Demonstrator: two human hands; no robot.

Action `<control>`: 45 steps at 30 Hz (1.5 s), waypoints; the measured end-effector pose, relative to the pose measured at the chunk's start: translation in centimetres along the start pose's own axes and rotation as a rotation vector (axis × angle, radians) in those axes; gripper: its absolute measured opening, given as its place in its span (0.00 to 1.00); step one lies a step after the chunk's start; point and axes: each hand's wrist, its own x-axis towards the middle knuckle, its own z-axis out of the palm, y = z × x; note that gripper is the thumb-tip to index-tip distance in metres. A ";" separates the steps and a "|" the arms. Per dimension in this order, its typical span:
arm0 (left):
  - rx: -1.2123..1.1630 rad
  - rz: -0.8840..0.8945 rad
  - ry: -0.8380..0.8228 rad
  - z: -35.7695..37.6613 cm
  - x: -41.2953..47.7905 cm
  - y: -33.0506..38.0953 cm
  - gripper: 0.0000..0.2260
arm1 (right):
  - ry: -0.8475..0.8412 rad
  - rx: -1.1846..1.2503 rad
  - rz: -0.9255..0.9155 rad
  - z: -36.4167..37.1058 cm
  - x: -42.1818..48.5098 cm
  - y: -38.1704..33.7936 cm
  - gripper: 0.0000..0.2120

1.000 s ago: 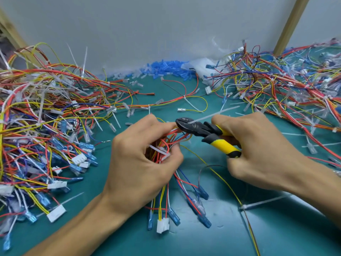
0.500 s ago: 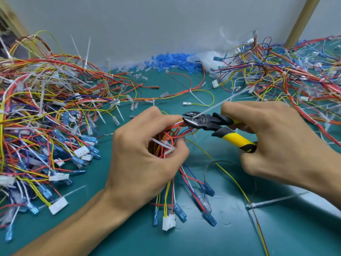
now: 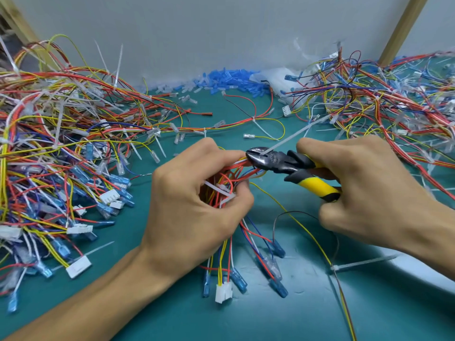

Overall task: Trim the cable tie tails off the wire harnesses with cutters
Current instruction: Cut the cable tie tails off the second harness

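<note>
tail (image 3: 290, 137) of the cable tie slants up from the cutters (image 3: 275, 159), blades at its root, right against the wires (image 3: 238, 164) gripped in the left hand (image 3: 197, 205). the right hand (image 3: 364, 188) clasps the cutters; a bite set too low could nick a wire.
</note>
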 end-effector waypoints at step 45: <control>-1.126 -0.758 -0.091 -1.1 1.6 -1.7 0.17 | 0.079 0.495 0.214 0.6 0.1 -0.2 0.07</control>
